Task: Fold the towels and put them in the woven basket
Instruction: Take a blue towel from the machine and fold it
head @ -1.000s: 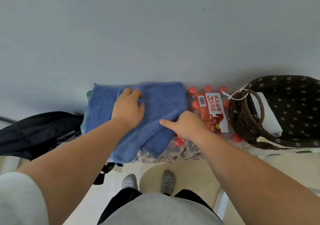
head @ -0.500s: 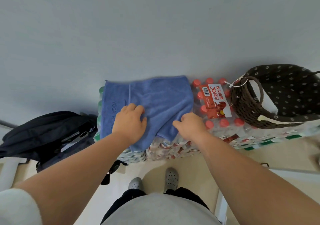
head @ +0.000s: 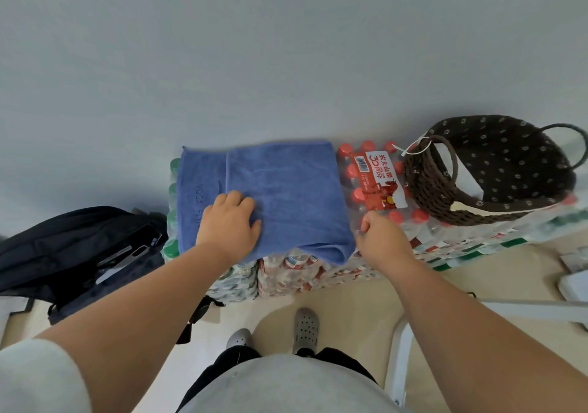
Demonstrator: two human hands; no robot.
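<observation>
A blue towel (head: 286,190) lies folded on top of stacked packs of water bottles, with a fold line running down its left third. My left hand (head: 229,221) rests on the towel's near left part and presses it down. My right hand (head: 381,237) sits at the towel's near right corner, its curled fingers pinching the folded edge there. The brown woven basket (head: 424,186), lined with dark dotted cloth, stands to the right on the bottle packs, an arm's reach from my right hand.
A pack of red-capped bottles (head: 378,183) lies between towel and basket. On the floor at left is a black backpack (head: 79,253). A grey wall stands right behind the stack. A white metal frame (head: 401,346) is near my right leg.
My right hand drew the towel's hanging lower part to the right and up, so the towel now lies as a neat rectangle. My left hand slid toward me along the towel.
</observation>
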